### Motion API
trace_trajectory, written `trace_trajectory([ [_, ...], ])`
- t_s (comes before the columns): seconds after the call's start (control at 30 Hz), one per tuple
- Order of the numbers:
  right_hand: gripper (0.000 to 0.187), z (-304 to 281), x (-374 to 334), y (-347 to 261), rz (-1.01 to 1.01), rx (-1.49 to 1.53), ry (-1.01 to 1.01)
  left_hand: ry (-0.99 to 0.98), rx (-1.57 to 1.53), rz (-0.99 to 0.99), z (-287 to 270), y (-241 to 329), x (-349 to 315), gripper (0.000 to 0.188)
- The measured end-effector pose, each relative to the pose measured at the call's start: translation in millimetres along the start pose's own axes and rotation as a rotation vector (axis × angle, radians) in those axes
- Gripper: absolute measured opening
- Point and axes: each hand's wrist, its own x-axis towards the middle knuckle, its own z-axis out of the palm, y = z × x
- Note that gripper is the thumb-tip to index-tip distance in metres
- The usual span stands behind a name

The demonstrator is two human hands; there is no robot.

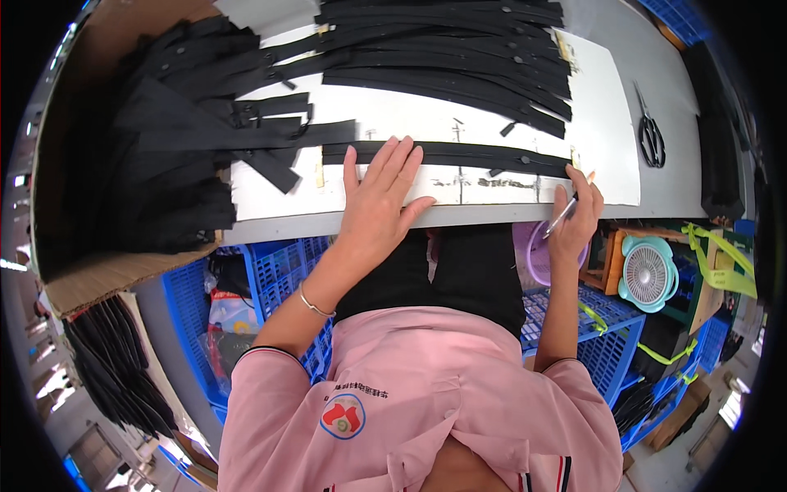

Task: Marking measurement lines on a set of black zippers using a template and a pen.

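On the white board (pixel 492 107) my left hand (pixel 381 193) lay flat, fingers spread, pressing a black zipper strip (pixel 459 154); at three o'clock my right hand (pixel 576 217) pinched a pen (pixel 566 213). Scissors (pixel 650 131) lay at two o'clock on the grey table (pixel 664 66).

Black zipper strips (pixel 447 154) on a white board (pixel 611 123) – pink shirt (pixel 426 394), blue crates (pixel 275 266), mint-green fan (pixel 648 275), black scissors (pixel 651 135), brown cardboard (pixel 98 279).
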Motion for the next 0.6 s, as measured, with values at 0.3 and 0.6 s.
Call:
trace_trajectory([
  [0.3,0.033,0,2,2,-0.043,-0.022,-0.033,0.134,0.057,-0.269,-11,-24,-38,0.072],
  [0.6,0.024,-6,27,-44,-0.012,-0.072,-0.047,0.206,0.044,-0.264,-9,-20,-47,0.068],
])
